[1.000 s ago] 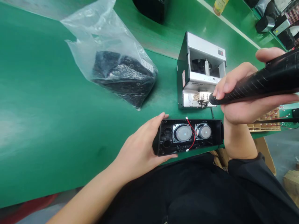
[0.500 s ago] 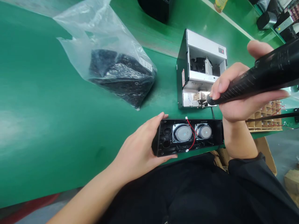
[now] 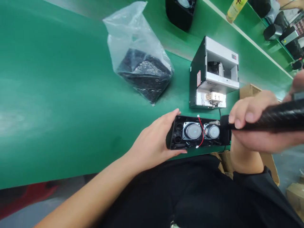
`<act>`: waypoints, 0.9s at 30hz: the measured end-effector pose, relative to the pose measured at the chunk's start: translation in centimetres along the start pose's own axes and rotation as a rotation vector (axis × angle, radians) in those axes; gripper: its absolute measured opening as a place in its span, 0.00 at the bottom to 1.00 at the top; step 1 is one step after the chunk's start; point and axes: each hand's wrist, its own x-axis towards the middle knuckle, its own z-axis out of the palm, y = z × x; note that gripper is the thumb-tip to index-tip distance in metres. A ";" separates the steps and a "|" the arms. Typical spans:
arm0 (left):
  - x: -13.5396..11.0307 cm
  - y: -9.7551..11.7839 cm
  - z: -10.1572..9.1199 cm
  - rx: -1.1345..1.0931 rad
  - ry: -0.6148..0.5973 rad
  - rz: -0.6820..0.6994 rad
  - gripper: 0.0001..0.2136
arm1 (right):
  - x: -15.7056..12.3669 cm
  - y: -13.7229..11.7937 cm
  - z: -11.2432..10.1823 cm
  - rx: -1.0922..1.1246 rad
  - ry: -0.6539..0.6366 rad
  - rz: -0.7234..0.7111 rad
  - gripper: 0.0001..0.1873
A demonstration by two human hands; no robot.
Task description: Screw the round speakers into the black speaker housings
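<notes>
A black speaker housing [image 3: 177,139] lies at the near edge of the green table, showing two round grey drivers and a red wire. My left hand [image 3: 155,142] grips its left end, thumb below and fingers over the top. My right hand [image 3: 258,129] is wrapped round a black electric screwdriver [image 3: 273,118], whose metal tip sits over the upper right corner of the housing, by the right driver.
A silver and black screw feeder box [image 3: 213,76] stands just behind the housing. A clear plastic bag [image 3: 140,57] of black parts lies to the left. A black speaker [image 3: 179,11], a bottle [image 3: 234,9] and cardboard [image 3: 250,90] are farther back and right.
The screwdriver tip has left the front of the screw feeder and come down to the housing's upper right corner. The view has shifted, so everything sits more to the right.
</notes>
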 end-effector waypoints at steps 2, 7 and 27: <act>0.3 0.3 -0.3 -0.015 -0.027 0.023 0.70 | -1.7 -0.7 0.4 -0.006 -0.097 0.009 0.27; 0.7 0.9 -0.4 -0.040 -0.055 -0.003 0.71 | -4.4 2.8 2.2 0.081 -0.194 -0.101 0.33; 1.5 2.3 -0.4 -0.059 -0.099 -0.052 0.72 | -4.4 7.7 1.6 -0.086 -0.325 -0.265 0.18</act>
